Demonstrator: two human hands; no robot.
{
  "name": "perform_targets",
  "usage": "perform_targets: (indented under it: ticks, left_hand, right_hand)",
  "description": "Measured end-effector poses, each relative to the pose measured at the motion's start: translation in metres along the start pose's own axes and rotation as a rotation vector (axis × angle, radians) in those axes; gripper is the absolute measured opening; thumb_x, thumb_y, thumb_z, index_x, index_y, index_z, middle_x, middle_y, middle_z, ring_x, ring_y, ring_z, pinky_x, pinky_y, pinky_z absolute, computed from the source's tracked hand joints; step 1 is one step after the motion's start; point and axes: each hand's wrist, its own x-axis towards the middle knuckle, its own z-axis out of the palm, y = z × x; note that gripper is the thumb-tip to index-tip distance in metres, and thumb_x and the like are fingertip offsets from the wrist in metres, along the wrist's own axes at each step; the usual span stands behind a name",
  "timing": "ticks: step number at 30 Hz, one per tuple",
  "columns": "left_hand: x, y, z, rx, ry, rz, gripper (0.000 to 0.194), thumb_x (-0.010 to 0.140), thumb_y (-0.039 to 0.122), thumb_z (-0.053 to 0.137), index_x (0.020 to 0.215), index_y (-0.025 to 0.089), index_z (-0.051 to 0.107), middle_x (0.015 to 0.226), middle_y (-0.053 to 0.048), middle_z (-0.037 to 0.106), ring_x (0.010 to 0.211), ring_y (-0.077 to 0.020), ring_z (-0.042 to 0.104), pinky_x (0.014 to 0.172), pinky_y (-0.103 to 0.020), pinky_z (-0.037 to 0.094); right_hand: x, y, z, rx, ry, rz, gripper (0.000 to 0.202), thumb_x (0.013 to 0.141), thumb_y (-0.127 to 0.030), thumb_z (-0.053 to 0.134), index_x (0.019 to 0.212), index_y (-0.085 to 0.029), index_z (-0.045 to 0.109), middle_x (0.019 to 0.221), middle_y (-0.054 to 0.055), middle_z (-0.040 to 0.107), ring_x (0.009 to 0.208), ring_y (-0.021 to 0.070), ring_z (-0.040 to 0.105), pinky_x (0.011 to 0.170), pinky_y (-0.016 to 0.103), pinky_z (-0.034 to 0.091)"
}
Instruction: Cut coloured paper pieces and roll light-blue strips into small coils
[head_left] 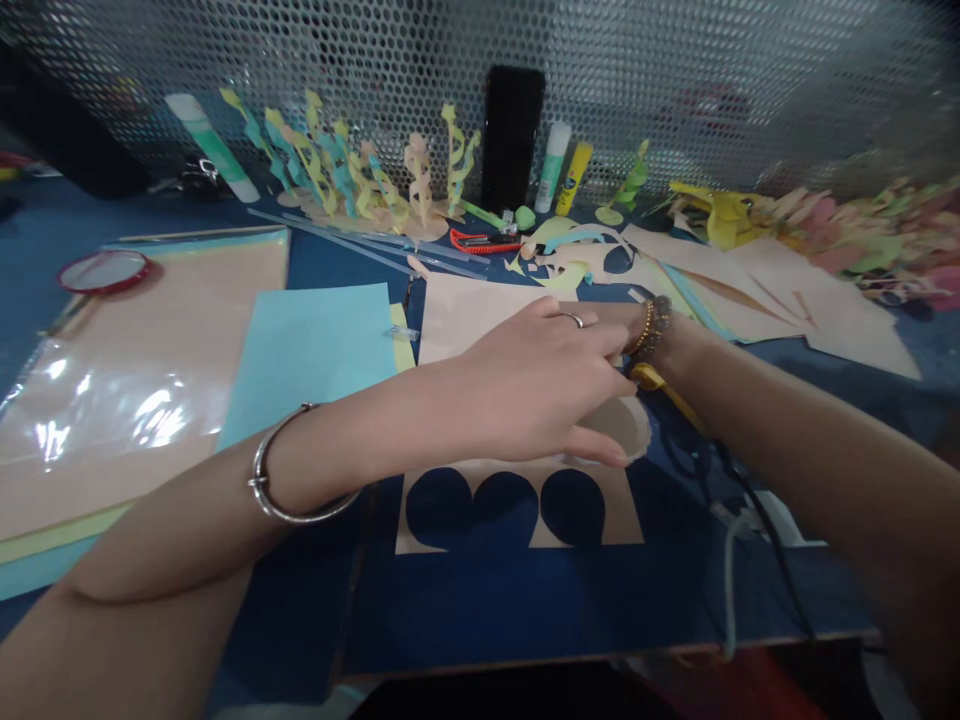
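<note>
Hands point(525, 385) over cut paper point(624, 522), yellow stick point(576, 180) behind (label blurred)

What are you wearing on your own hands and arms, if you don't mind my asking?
My left hand has a slim silver ring on one finger, with a thin, round silver bangle with small raised fittings further up. My right hand, partly hidden, has gold and dark beaded strands at its wrist. No sleeves or gloves show on either side.

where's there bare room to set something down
The table is bare between the cut-out paper and the front edge, and right of that paper up to the pale cable. Crowded at the back: paper plants, phone, glue sticks, cutter.
</note>
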Motion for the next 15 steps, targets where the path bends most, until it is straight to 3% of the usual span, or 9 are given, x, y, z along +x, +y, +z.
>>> perform_targets:
  ticks: [3,5,9,12,15]
  left_hand:
    - [0.000,-0.001,0.001,0.008,0.000,0.008,0.047,0.086,0.057,0.051,0.116,0.023,0.064,0.108,-0.008,0.062,0.096,-0.0256,0.054,0.076,-0.035,0.028]
    - [0.000,-0.001,0.001,0.010,0.001,0.012,0.047,0.086,0.057,0.052,0.115,0.022,0.065,0.106,-0.008,0.062,0.093,-0.0246,0.054,0.075,-0.035,0.028]
    - [0.000,-0.001,0.001,0.013,0.004,0.008,0.047,0.086,0.057,0.052,0.113,0.021,0.066,0.100,-0.007,0.061,0.088,-0.0231,0.053,0.072,-0.034,0.028]
    - [0.000,-0.001,0.001,0.008,-0.004,0.010,0.047,0.087,0.057,0.050,0.114,0.022,0.065,0.103,-0.007,0.061,0.089,-0.0233,0.053,0.072,-0.034,0.027]
    - [0.000,-0.001,0.000,0.004,-0.001,0.019,0.048,0.088,0.058,0.047,0.112,0.020,0.066,0.103,-0.008,0.060,0.089,-0.0233,0.054,0.073,-0.034,0.027]
  right_hand:
    - [-0.007,0.000,-0.004,0.064,-0.283,-0.093,0.017,0.089,-0.024,0.060,0.094,-0.008,0.063,0.093,0.000,0.063,0.076,0.0164,0.063,0.065,0.029,0.053]
    - [-0.014,0.000,-0.007,0.097,-0.352,-0.130,0.011,0.088,-0.015,0.057,0.085,-0.005,0.062,0.084,-0.005,0.062,0.073,0.0095,0.058,0.066,0.023,0.049]
    - [-0.033,0.001,-0.013,0.133,-0.299,-0.116,0.017,0.082,-0.008,0.044,0.079,-0.005,0.060,0.073,-0.012,0.057,0.071,0.0024,0.047,0.063,0.016,0.039]
    - [-0.047,0.006,-0.012,0.140,-0.193,-0.068,0.020,0.084,-0.009,0.042,0.073,-0.010,0.059,0.067,-0.009,0.056,0.066,0.0036,0.046,0.060,0.016,0.038]
    - [-0.060,0.016,-0.008,0.157,-0.084,-0.032,0.022,0.088,-0.020,0.045,0.072,-0.014,0.058,0.068,-0.005,0.058,0.063,0.0077,0.050,0.058,0.019,0.040]
